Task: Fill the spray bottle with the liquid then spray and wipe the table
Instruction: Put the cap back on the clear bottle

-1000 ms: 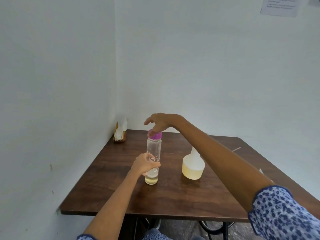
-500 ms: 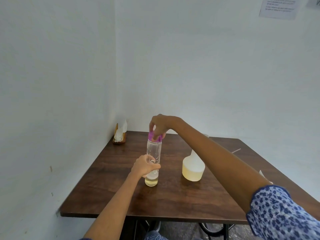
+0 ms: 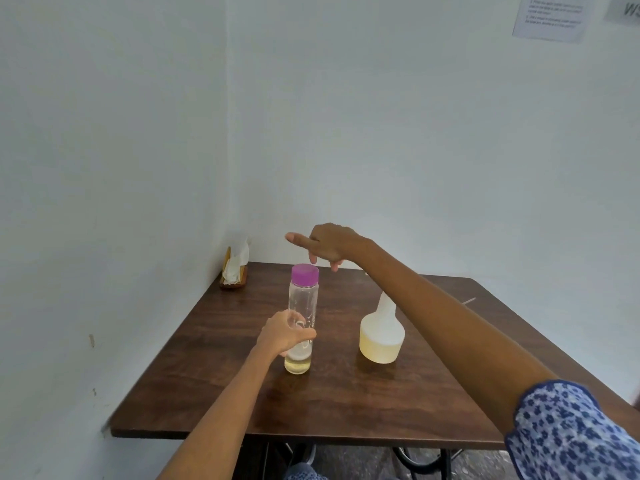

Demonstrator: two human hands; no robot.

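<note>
Two bare hands are working over a dark wooden surface (image 3: 346,403) set into a white-walled corner. The left hand (image 3: 282,332) is gripping the lower half of a clear bottle (image 3: 303,320), its fingers curled round the body; the bottle is standing upright near the middle of the surface, holding a shallow layer of pale yellow liquid at its base and wearing a purple cap (image 3: 304,275) on its neck. The right hand (image 3: 329,242) is hovering just above and to the right of that cap, apart from it, with its forefinger pointing left and the other fingers hanging loosely, holding nothing. Right of the clear bottle, well apart from it, a white spray bottle body (image 3: 381,336) is standing upright, partly filled with yellowish liquid, its top hidden behind the right forearm. At the far left corner a small wooden holder of white tissues (image 3: 235,268) is sitting against the wall, and a printed sheet (image 3: 550,15) is hanging high on the far wall at right.
</note>
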